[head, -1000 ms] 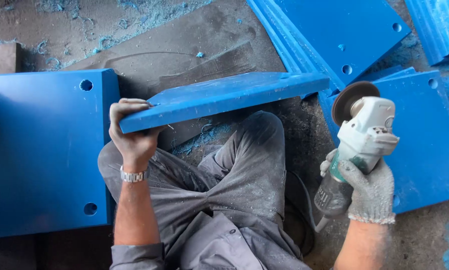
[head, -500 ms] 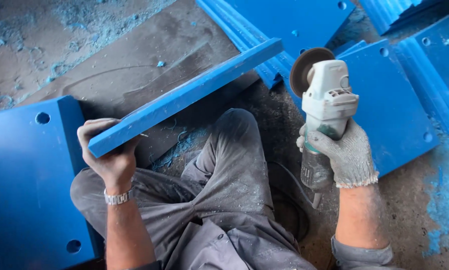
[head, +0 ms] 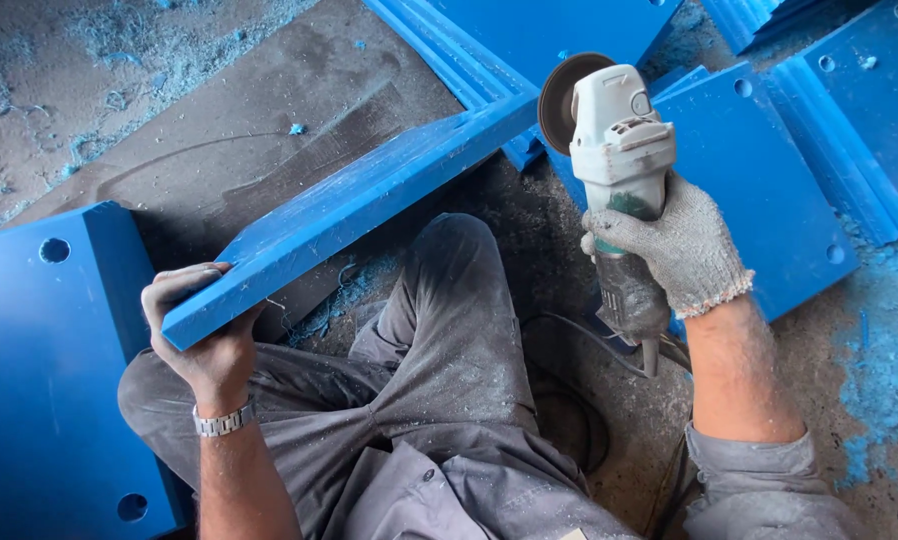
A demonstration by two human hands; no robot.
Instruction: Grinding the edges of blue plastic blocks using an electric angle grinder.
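Note:
My left hand (head: 204, 330), bare with a metal wristwatch, grips the near end of a thick blue plastic plate (head: 359, 205) that slants up and away over my crossed legs. My right hand (head: 674, 250), in a grey knit glove, holds a white and grey angle grinder (head: 619, 170) upright by its body. The grinder's dark disc (head: 561, 100) sits right beside the far end of the blue plate; whether it touches I cannot tell.
A large blue plate with round holes (head: 49, 370) lies at my left. More blue plates (head: 769, 170) are stacked at the right and top (head: 529, 40). Blue shavings (head: 884, 370) cover the dusty floor. The grinder's cable (head: 569, 330) runs by my right leg.
The blue plate has swung from nearly level to a steeper slant with its far end up. My right hand has brought the grinder up and left, close to that far end.

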